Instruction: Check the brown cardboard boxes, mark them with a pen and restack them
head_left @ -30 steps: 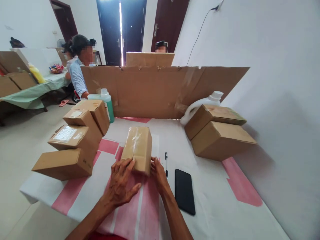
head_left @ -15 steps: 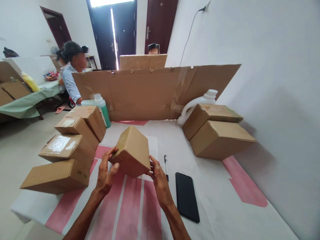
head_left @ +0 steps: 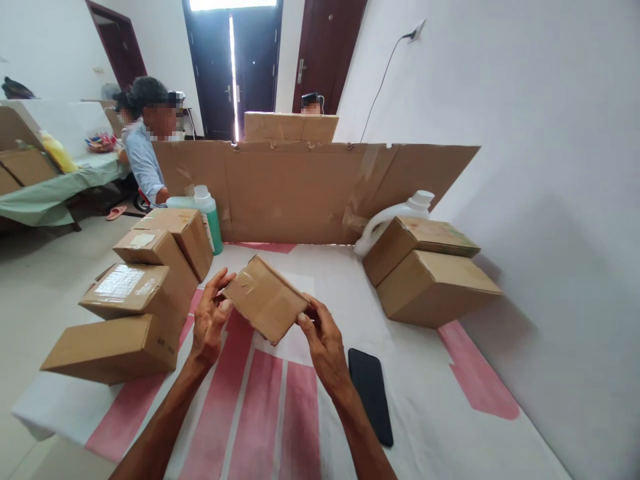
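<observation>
A small cardboard box is held tilted above the table, its taped face turned toward me. My right hand grips its right corner, thumb on the near face and fingers behind. At the box's left corner is my left hand, fingers curled loosely around it with the thumb below; its contact looks light. Beside my right forearm lies a black smartphone, partly covered by the arm.
Several cardboard boxes line the left side, near a green-liquid bottle. Two more boxes stand right, before a white jug. A cardboard panel closes off the back of the table. Beyond it sit other people.
The box has been turned in my hands, so a different, taped face shows. My right hand has moved up onto its right corner and now hides the pen.
</observation>
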The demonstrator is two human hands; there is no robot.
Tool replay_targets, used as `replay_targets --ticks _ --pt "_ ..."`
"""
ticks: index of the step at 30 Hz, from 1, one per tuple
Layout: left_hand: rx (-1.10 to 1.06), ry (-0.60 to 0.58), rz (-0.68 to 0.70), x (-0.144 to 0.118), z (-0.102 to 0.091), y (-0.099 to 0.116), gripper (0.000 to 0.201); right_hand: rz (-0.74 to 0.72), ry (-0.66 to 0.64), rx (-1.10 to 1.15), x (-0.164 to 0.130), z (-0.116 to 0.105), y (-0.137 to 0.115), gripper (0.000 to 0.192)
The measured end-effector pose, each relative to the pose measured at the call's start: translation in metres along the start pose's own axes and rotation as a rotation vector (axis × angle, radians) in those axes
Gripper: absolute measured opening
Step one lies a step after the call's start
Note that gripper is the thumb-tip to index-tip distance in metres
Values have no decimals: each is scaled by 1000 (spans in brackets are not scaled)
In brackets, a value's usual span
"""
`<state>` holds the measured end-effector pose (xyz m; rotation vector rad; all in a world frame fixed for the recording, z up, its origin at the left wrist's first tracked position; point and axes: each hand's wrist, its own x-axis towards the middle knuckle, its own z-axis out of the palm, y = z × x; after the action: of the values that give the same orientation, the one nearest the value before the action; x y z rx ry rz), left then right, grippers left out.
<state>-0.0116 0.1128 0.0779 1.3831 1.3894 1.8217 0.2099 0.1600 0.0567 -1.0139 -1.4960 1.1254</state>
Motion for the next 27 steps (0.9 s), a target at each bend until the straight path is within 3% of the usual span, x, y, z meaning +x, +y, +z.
replay_targets --ticks 7,12,16,22,27 --pt "38 -16 -77 32 -1 -9 61 -6 33 -79 47 5 16 49" --pt "226 -57 -50 51 -8 -29 50 74 -53 -17 74 20 31 53" --pt "281 -69 -34 62 -11 -40 52 103 -92 -17 87 31 31 59" --pt "421 -55 45 60 -7 -32 48 181 -78 -52 82 28 25 67" --pt "480 -64 -21 33 9 -36 36 302 -100 15 49 20 34 81"
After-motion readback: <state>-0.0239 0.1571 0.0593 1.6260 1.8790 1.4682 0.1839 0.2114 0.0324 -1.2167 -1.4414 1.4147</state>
